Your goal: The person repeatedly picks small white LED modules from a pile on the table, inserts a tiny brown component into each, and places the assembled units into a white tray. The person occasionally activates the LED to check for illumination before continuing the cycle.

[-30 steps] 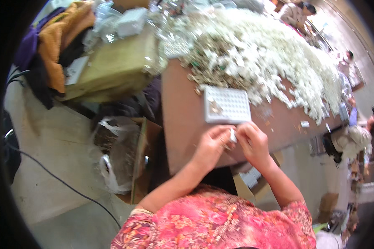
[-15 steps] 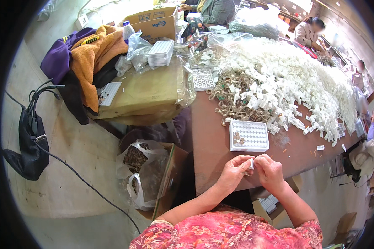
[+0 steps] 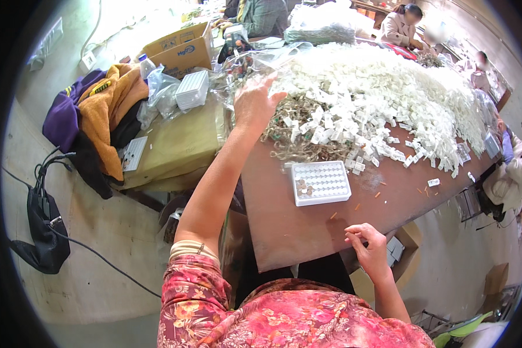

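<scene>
The left hand (image 3: 255, 104) has left the right hand (image 3: 368, 246) and reached to twelve o'clock, fingers spread and empty, over the brownish tangle (image 3: 298, 142) beyond the white tray (image 3: 321, 182), while the right's fingers stay pinched, contents unclear.

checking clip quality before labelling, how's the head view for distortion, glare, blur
Head view: strong fisheye, with black corners and the brown wooden table edges bowed; the heap of small white plastic parts is overexposed, its detail washed out; the far people at the top right are blurred; the left hand, the right hand and the white gridded plastic tray are acceptably sharp.
</scene>
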Demonstrator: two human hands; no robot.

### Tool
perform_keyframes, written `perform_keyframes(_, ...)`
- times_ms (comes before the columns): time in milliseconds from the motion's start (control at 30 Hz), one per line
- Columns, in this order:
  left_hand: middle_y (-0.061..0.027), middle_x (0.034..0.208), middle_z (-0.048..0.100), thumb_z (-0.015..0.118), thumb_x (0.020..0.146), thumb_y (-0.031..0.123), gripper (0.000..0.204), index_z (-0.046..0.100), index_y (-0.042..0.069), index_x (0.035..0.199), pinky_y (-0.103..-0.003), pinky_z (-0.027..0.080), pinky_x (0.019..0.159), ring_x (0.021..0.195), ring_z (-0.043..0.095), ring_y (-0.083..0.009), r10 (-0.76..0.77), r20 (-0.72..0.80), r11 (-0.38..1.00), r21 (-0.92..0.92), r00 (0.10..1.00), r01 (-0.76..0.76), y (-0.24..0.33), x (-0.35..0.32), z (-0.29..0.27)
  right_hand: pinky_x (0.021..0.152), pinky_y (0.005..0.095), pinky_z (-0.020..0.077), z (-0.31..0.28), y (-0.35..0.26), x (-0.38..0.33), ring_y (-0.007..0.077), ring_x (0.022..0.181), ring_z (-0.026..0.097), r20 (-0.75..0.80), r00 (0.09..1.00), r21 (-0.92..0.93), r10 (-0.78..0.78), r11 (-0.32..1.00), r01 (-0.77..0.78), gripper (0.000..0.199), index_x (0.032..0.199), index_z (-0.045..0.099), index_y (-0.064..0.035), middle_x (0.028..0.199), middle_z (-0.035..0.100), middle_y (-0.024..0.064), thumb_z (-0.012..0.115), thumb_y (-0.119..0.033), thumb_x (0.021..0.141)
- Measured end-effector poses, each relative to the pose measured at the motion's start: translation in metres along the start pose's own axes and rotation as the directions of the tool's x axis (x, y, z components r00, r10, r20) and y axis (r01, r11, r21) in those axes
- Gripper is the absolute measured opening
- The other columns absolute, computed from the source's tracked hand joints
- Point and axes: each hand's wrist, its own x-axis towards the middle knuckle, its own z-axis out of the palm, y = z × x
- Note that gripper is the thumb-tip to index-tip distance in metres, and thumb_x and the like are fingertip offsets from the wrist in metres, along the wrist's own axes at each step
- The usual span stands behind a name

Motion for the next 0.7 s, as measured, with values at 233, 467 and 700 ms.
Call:
perform_keyframes(233, -0.0111, 0.092, 0.071, 0.068, 0.082, 0.044, 0.037, 0.071, 0.012, 0.1, -0.04, 0.051, 0.078, 0.088, 0.067, -0.0289, -0.256, 0.436, 0.951, -0.049, 0.863, 0.306, 0.013, -0.035, 0.044, 0.062, 0.0262, 0.0522, -0.025, 0.005, -0.006, 0.0165, 0.069, 0.067, -0.049, 0.998, -0.028, 0.048, 0.998, -0.05, 0.008, 0.092, 0.066, 0.0017, 0.082, 0.067, 0.0113, 0.063, 0.004, 0.085)
perform_keyframes(467, -0.0106, 0.084, 0.072, 0.073, 0.08, 0.032, 0.029, 0.073, 0.005, 0.089, -0.033, 0.051, 0.071, 0.076, 0.068, -0.0208, -0.183, 0.482, 0.919, -0.225, 0.857, 0.324, -0.011, -0.034, 0.052, 0.06, 0.0266, 0.0502, -0.022, 0.005, 0.045, 0.015, 0.065, 0.065, 0.008, 0.998, -0.063, -0.057, 0.996, 0.058, 0.007, 0.092, 0.067, -0.0005, 0.075, 0.065, 0.0099, 0.062, -0.003, 0.088)
perform_keyframes(700, -0.0087, 0.083, 0.072, 0.075, 0.077, 0.023, 0.025, 0.071, 0.006, 0.094, -0.028, 0.053, 0.069, 0.075, 0.069, -0.0162, -0.048, 0.385, 0.745, -0.601, 0.922, 0.29, -0.007, -0.053, 0.043, 0.061, 0.0307, 0.0508, -0.001, 0.02, 0.161, 0.0212, 0.066, 0.066, -0.09, 0.967, -0.226, -0.238, 0.951, 0.213, 0.01, 0.091, 0.068, -0.0028, 0.076, 0.067, 0.0128, 0.062, -0.01, 0.088)
